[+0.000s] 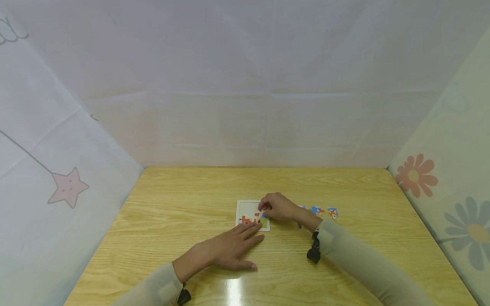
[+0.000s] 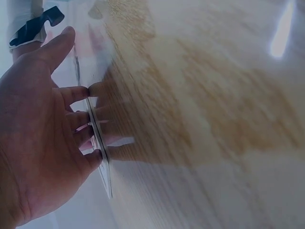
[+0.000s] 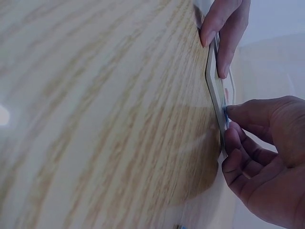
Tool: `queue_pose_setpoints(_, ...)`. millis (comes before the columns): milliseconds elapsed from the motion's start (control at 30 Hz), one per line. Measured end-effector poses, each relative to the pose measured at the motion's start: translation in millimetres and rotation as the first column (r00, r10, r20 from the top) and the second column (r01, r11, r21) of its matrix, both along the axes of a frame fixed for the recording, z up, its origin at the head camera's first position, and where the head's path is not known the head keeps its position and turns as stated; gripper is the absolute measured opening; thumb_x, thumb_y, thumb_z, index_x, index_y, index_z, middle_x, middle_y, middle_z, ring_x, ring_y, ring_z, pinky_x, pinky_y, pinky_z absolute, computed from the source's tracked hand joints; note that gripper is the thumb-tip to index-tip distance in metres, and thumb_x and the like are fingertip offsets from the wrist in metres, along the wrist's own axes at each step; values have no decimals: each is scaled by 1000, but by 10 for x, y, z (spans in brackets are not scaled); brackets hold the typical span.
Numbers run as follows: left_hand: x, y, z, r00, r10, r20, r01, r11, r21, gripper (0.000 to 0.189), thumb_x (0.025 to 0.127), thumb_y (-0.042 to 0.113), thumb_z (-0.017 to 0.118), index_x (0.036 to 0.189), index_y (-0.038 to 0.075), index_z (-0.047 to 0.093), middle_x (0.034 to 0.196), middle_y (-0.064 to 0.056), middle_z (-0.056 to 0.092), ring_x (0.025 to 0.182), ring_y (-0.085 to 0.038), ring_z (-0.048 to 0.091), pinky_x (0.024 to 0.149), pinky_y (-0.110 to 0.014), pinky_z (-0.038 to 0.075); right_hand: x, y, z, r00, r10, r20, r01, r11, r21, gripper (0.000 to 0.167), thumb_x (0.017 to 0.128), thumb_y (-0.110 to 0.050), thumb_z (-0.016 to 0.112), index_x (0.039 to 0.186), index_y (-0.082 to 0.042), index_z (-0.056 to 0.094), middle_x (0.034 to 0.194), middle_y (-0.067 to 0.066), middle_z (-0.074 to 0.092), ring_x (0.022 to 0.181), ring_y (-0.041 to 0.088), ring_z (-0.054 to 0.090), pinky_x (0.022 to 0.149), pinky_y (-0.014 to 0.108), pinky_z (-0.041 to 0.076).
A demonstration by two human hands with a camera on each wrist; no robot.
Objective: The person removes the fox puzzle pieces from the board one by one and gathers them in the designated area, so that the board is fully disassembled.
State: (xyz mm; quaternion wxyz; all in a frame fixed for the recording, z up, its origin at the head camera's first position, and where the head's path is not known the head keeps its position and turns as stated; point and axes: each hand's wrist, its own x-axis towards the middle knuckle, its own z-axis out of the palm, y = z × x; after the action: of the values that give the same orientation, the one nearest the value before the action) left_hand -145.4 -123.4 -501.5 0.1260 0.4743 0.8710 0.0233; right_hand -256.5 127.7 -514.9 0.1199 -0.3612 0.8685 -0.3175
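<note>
A small white-framed jigsaw puzzle board (image 1: 237,209) lies on the table, its lower part filled with a red and green picture. My left hand (image 1: 229,248) rests on the board's near edge with fingers spread and straight. Over the board's right side, my right hand (image 1: 281,207) pinches a puzzle piece with blue on it (image 3: 226,114) between thumb and fingers, down at the board. Those fingers cover most of the piece. In the left wrist view, fingertips (image 2: 95,155) touch the board's edge.
Several loose puzzle pieces (image 1: 332,213) lie on the wooden table (image 1: 183,195) to the right of the board, some partly hidden by the right wrist. Pale printed cloth (image 1: 214,127) hangs behind the table and at both sides.
</note>
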Motion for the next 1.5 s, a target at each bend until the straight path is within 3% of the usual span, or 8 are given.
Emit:
queue_pose_setpoints(533, -5, 8, 6, 999, -13, -47, 13, 1000, -6, 86, 103, 70, 49, 167, 16, 34, 177, -12, 18, 162, -31, 22, 128, -48, 30, 30, -14, 12, 1000, -20, 0, 20, 999, -45, 14, 95, 0, 74, 108, -4, 76, 98, 2, 66, 86, 9, 59, 78, 26, 54)
queue_pose_setpoints(1200, 0, 20, 48, 1000, -3, -23, 3, 1000, -2, 87, 102, 71, 51, 167, 15, 35, 177, -13, 18, 162, -31, 20, 129, -48, 27, 41, 1, -21, 997, -22, 72, 31, 991, -133, 9, 99, -3, 73, 108, -5, 75, 99, 3, 76, 89, 6, 67, 80, 24, 56)
queue_pose_setpoints(1500, -6, 11, 28, 998, -24, -54, 24, 1000, 4, 90, 101, 73, 50, 166, 14, 36, 176, -15, 19, 162, -32, 20, 129, -49, 27, 34, 12, -45, 992, -36, 124, 54, 988, -143, 10, 100, -5, 73, 109, -7, 76, 98, -1, 75, 89, 7, 67, 82, 24, 57)
